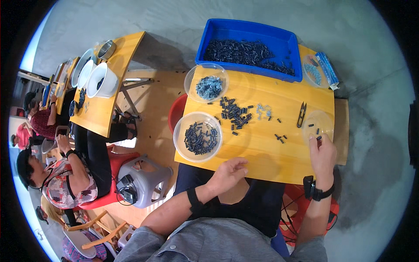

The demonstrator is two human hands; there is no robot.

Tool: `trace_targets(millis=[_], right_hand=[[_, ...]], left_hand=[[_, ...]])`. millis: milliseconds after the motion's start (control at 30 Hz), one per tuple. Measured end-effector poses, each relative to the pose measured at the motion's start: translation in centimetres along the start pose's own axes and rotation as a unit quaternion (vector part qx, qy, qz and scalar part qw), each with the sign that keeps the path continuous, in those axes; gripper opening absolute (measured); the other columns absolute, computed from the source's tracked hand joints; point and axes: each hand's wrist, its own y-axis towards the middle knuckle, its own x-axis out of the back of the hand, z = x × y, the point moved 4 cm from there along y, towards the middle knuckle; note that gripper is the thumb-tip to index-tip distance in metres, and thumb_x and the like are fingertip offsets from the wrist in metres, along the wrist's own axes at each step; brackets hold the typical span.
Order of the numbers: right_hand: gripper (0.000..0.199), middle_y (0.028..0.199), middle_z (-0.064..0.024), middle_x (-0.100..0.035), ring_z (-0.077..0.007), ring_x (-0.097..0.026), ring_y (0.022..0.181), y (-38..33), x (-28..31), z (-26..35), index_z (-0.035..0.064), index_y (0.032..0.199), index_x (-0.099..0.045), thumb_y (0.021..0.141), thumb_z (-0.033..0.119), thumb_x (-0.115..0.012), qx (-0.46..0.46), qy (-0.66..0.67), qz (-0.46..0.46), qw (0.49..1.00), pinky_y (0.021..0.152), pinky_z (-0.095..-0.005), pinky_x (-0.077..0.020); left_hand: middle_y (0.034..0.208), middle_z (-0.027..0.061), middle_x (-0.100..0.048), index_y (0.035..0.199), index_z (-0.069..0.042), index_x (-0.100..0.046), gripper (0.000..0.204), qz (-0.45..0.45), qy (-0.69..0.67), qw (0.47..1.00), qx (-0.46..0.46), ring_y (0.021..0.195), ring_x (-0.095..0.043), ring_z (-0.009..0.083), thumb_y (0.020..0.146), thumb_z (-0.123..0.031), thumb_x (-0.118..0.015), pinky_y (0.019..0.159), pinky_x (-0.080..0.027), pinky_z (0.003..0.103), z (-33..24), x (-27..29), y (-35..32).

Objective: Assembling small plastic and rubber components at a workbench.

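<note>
My right hand (324, 155) reaches over a shallow clear bowl (325, 120) at the right of the table. Its fingertips pinch at a small black tubular part (319, 138). Two more black parts lie in that bowl. My left hand (230, 174) hovers at the table's front edge with loosely bent fingers, apparently holding nothing. Beyond it stands a clear tub (178, 142) holding black parts. A loose heap of black parts (235, 112) lies mid-table, beside a few small pale-blue clear pieces (263, 111). Several single black parts (280, 138) lie nearer me.
A blue tray (251, 67) of black parts stands at the back. A tub of pale-blue pieces (209, 87) stands left, another clear tub (312, 72) and a blue box (327, 70) back right. Black thread snips (301, 115) lie beside the shallow bowl. Another person (76, 174) sits left.
</note>
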Motion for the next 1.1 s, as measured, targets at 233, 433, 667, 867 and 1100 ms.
trace_targets(millis=[233, 433, 667, 867, 1100], right_hand=[[0.013, 0.085, -0.0158, -0.063, -0.0356, -0.063, 0.076, -1.8, -4.4, 4.0, 0.0036, 0.093, -0.064, 0.084, 0.013, -0.064, 0.178, 0.153, -0.007, 0.972, 0.065, -0.0401, -0.0500], [0.013, 0.083, -0.0150, -0.061, -0.0354, -0.062, 0.075, -4.1, -11.0, 11.6, 0.0043, 0.095, -0.063, 0.083, 0.009, -0.061, 0.276, 0.233, 0.105, 0.926, 0.065, -0.0432, -0.0500], [0.017, 0.084, -0.0142, -0.061, -0.0355, -0.062, 0.070, -4.0, -13.2, 14.3, 0.0045, 0.099, -0.062, 0.086, 0.015, -0.059, 0.268, 0.149, 0.111, 0.945, 0.062, -0.0441, -0.0511], [0.013, 0.083, -0.0141, -0.062, -0.0365, -0.062, 0.069, -4.0, -14.8, 13.5, 0.0046, 0.094, -0.062, 0.087, 0.015, -0.060, 0.253, 0.146, 0.078, 0.953, 0.060, -0.0453, -0.0505], [0.007, 0.072, -0.0021, -0.059, -0.0059, -0.056, 0.060, -5.0, -12.8, 11.6, -0.0028, 0.096, -0.059, 0.091, 0.003, -0.058, 0.044, 0.535, 0.230, 0.812, 0.055, -0.0208, -0.0457]], left_hand=[[0.100, 0.0054, -0.065, 0.115, 0.003, -0.059, 0.026, -0.042, -0.054, 0.998, -0.009, 0.089, -0.063, 0.0116, 0.092, -0.010, -0.060, 0.080, -0.051, 0.027, 2.1, 0.5, 1.1], [0.099, 0.0046, -0.066, 0.111, 0.002, -0.060, 0.022, -0.044, -0.074, 0.996, 0.008, 0.090, -0.063, 0.0101, 0.092, -0.008, -0.061, 0.081, -0.051, 0.025, 2.7, 0.5, 0.5], [0.101, 0.0047, -0.066, 0.110, 0.003, -0.061, 0.020, -0.035, -0.108, 0.994, 0.000, 0.094, -0.062, 0.0104, 0.091, -0.004, -0.060, 0.086, -0.050, 0.025, 2.5, 0.6, 0.5], [0.100, 0.0060, -0.065, 0.113, 0.003, -0.059, 0.022, -0.061, -0.155, 0.986, 0.005, 0.088, -0.062, 0.0122, 0.094, -0.008, -0.057, 0.081, -0.051, 0.026, 2.9, 0.1, 0.5], [0.097, 0.0059, -0.062, 0.120, 0.001, -0.053, 0.026, -0.155, -0.214, 0.964, -0.022, 0.080, -0.061, 0.0124, 0.097, -0.012, -0.055, 0.070, -0.051, 0.025, 0.7, 0.2, 0.0]])
